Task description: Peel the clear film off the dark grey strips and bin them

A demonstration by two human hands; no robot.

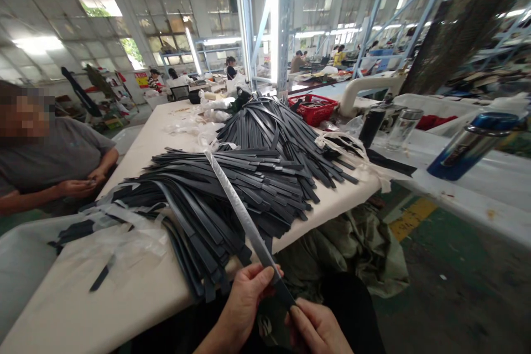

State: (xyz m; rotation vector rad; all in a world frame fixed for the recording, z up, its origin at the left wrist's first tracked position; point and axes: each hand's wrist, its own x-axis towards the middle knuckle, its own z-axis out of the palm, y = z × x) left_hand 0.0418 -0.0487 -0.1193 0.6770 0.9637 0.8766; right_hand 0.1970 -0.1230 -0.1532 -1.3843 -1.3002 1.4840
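Note:
A long flat strap [244, 215] slants up from my hands over the front of a heap. Most of its upper face looks pale and shiny, while the lower end is dark. My left hand [244, 301] pinches it between thumb and fingers where pale meets dark. At the dark lower end, my right hand [317, 326] grips it, some fingers hidden beneath. Behind it, many dark straps [199, 199] lie in a loose pile, with a second tall pile of dark straps [269, 121] farther back. Crumpled translucent film strips [133, 227] lie at the left of the near pile.
A cream-topped table [83, 310] carries the piles. On the left sits another person [62, 160], hands together near the table edge. A red basket [315, 110] stands behind; a blue-and-silver flask [473, 146] stands on the right-hand table. Olive cloth [352, 249] hangs below the table edge.

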